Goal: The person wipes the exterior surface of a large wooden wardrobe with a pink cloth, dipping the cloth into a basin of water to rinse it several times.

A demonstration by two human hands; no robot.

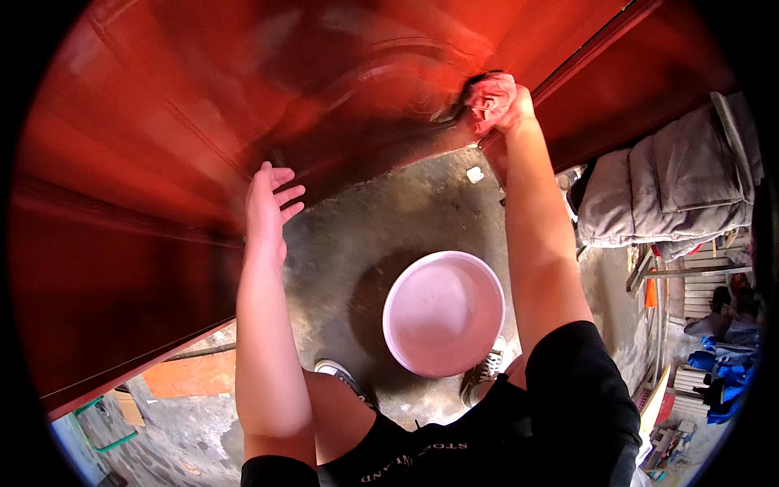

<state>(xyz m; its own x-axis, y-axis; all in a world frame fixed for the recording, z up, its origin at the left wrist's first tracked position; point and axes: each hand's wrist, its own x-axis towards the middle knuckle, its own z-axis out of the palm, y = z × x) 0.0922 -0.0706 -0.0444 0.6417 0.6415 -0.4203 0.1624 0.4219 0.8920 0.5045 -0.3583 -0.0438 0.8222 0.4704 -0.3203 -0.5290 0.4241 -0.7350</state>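
My right hand [516,109] is closed round a crumpled pink cloth [492,99] and presses it to the lower edge of a glossy dark red wooden panel [357,49]. To the left, my left hand [272,203] holds nothing; its fingers are apart, close to the red surface, and whether they touch it I cannot tell. Between my arms a round pink basin [442,365] stands on the concrete floor, in front of my shoes. Its inside looks pale, and I cannot make out whether it holds water.
Dark red side panels [122,284] flank me at the left. On the floor lies a small white scrap [475,174]. A grey padded cushion [673,178] rests on a frame at the right, with blue items [722,381] beyond. An orange-brown board [191,375] lies lower left.
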